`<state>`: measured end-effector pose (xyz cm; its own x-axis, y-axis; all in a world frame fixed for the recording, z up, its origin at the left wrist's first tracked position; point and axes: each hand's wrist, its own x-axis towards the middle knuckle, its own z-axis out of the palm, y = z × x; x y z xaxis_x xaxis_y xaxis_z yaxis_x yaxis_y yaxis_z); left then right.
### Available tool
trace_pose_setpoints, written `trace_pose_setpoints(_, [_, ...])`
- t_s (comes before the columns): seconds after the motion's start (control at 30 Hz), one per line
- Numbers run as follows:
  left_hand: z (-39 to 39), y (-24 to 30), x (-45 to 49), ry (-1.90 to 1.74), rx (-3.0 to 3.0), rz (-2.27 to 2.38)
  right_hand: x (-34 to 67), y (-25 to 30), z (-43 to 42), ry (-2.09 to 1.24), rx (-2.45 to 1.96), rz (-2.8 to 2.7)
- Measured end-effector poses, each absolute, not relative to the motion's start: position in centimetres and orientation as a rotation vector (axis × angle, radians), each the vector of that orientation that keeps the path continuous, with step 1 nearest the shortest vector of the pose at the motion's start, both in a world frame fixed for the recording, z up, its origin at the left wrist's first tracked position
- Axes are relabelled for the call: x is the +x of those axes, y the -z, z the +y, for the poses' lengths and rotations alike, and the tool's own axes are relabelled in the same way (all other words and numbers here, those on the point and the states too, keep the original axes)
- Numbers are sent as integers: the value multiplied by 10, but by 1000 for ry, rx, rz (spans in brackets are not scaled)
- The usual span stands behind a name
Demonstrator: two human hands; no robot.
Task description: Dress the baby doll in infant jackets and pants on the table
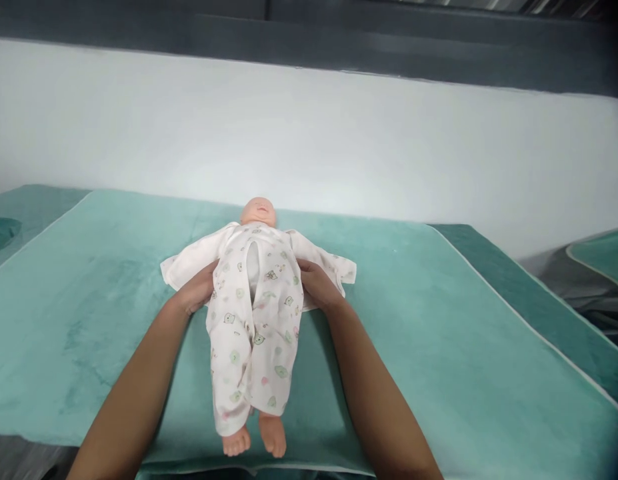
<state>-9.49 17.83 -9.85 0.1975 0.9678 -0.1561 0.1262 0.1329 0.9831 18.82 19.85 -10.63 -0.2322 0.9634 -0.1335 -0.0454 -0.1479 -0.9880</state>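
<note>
A baby doll [259,212] lies on its back, head toward the wall and bare feet toward me. It wears a white long-sleeved shirt [199,257] with the sleeves spread out to both sides. White baby pants [279,320] with a print of small animals and leaves cover its legs and reach high up the trunk, with an open slit at the crotch. My left hand [199,288] grips the pants' edge at the doll's hip on the left. On the opposite side my right hand [317,283] holds the other edge. Cloth hides most fingertips of both hands.
A green plush cover [413,347] with pale piping lies over the bed under the doll. Behind it rises a white wall [309,133] with a dark band on top. Another green-covered surface [603,257] stands at the far right.
</note>
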Motion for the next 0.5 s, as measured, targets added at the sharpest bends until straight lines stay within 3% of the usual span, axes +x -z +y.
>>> trace_pose_setpoints(0.3, [180,114,-96,-877,1109,1150,184,112,200,-1465,-1097,-1167])
trace_pose_setpoints(0.5, [175,111,-86,-887,893,1142,174,102,189,-1625,-1106,-1041])
